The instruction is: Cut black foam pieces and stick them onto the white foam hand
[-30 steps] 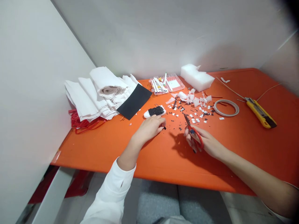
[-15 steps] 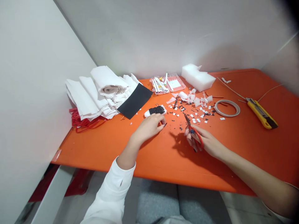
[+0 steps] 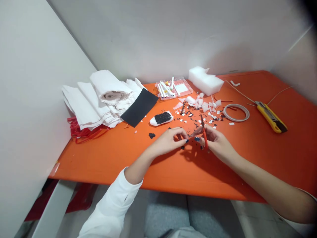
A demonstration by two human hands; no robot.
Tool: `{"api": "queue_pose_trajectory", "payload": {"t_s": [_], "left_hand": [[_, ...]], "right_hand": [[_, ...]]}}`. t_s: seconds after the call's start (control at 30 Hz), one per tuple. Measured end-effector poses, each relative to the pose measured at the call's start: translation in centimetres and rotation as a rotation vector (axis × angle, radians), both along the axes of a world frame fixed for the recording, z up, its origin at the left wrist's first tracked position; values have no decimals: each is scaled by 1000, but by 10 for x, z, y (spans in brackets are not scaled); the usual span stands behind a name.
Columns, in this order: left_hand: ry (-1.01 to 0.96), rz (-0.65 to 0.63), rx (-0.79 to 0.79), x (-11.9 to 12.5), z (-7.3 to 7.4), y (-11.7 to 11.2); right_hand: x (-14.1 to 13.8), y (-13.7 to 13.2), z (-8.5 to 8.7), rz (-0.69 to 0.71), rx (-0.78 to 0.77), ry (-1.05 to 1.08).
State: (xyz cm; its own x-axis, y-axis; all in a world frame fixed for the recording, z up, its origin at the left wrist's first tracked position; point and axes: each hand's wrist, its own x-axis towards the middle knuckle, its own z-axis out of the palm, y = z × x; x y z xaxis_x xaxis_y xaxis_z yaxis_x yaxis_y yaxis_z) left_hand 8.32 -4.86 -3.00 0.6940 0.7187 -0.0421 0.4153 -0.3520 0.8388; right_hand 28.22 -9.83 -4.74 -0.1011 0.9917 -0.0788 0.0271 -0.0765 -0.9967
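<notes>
My right hand (image 3: 216, 140) holds a pair of red-handled scissors (image 3: 205, 137), its dark blades pointing up and away from me. Close beside it, my left hand (image 3: 170, 140) has thumb and index finger pinched together; whatever sits between them is too small to make out. The fingertips of both hands nearly meet low over the table. Behind my left hand lies a white foam piece (image 3: 154, 121) covered on top with overlapping black bits. A small black scrap (image 3: 152, 135) rests to the left of that hand.
On the orange table (image 3: 104, 162) lie a black sheet (image 3: 140, 107), folded white cloth or paper (image 3: 84, 102), a marker box (image 3: 183, 87), a white foam block (image 3: 205, 81), foam and paper scraps (image 3: 204, 105), a tape roll (image 3: 236, 113) and a yellow utility knife (image 3: 271, 117).
My left hand has moved right and toward me, leaving the foam piece uncovered. The scissors now point more upright, and my right fingers reach toward my left. Black scraps show near my left hand.
</notes>
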Motion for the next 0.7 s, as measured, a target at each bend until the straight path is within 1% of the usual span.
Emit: {"api": "queue_pose_trajectory", "payload": {"t_s": [0.1, 0.13, 0.2, 0.27, 0.33, 0.43, 0.57, 0.7], "left_hand": [[87, 25, 137, -6, -2, 5], [126, 9, 185, -8, -2, 6], [211, -70, 256, -12, -2, 9], [289, -159, 293, -13, -2, 11], [348, -203, 318, -13, -2, 11], [380, -219, 350, -12, -2, 9], [373, -241, 392, -11, -4, 7], [418, -221, 465, -10, -5, 6]], "right_hand": [[1, 1, -1, -15, -1, -22], [1, 1, -2, -16, -14, -31], [1, 1, -2, -13, -55, -49], [1, 1, -2, -9, -80, -64], [0, 1, -1, -18, -73, -69], [0, 1, -1, -31, -68, -58], [0, 2, -1, -21, -69, -51], [1, 1, -1, -22, -69, -52]]}}
